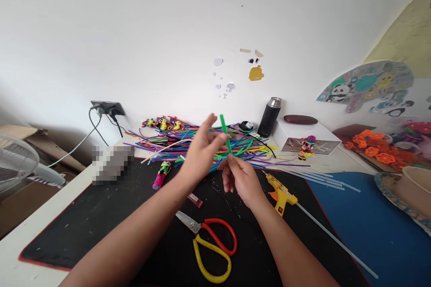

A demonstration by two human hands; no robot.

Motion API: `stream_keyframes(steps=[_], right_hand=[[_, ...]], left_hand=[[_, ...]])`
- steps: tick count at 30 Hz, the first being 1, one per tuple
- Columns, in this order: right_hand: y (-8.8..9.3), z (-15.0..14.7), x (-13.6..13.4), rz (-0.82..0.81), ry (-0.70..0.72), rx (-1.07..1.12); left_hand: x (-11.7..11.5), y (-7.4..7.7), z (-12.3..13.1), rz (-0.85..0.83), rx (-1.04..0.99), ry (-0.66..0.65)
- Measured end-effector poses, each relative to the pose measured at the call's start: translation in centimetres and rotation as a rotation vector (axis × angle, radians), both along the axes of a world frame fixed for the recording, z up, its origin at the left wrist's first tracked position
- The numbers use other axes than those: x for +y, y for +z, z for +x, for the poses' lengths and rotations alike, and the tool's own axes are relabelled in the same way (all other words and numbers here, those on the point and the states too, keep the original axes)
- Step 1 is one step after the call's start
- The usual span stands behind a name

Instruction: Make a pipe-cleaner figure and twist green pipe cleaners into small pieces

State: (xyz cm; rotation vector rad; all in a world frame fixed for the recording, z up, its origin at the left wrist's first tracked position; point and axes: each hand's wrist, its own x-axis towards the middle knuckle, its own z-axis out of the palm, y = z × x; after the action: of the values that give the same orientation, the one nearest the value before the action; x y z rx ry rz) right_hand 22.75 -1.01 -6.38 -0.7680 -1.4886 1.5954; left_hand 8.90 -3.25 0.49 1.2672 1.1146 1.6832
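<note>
A short, flat bunch of green pipe cleaners stands upright between my hands. My left hand grips its middle, the thumb across the front and the index finger stretched out. Lower down, my right hand pinches the bottom end between thumb and fingers. Below my hands on the black mat lie scissors with one red and one yellow handle. A small pink and green pipe-cleaner figure rests left of my hands, and a yellow glue gun lies to the right.
Behind my hands spreads a pile of coloured pipe cleaners. A black thermos and a white box stand by the wall. Clear glue sticks, a small figure, a hat and a fan flank the workspace.
</note>
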Motion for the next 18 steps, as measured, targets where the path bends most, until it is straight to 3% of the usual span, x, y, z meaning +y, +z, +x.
stream_keyframes(steps=[2, 4, 6, 9, 12, 15, 18], right_hand=[[-0.1, 0.1, 0.3, -0.036, -0.061, 0.057], [-0.1, 0.2, 0.6, -0.070, -0.133, 0.108], [0.1, 0.3, 0.8, -0.095, -0.195, 0.160], [0.7, 0.4, 0.6, -0.110, -0.203, 0.206], [1.1, 0.4, 0.2, -0.140, -0.097, 0.174], [0.8, 0.3, -0.1, -0.181, 0.019, 0.106], [0.5, 0.2, -0.2, -0.201, 0.067, 0.057]], left_hand=[[-0.7, -0.4, 1.4, 0.050, 0.189, -0.080], [-0.6, -1.0, 2.0, 0.129, 0.315, -0.049], [0.1, -1.5, 1.7, 0.110, 0.293, 0.043], [1.7, -2.4, 0.5, -0.088, 0.104, 0.115], [2.4, -2.9, 0.0, -0.251, 0.052, -0.062], [2.0, -2.7, 0.3, -0.268, 0.035, -0.257], [1.7, -2.3, 0.5, -0.243, 0.060, -0.280]])
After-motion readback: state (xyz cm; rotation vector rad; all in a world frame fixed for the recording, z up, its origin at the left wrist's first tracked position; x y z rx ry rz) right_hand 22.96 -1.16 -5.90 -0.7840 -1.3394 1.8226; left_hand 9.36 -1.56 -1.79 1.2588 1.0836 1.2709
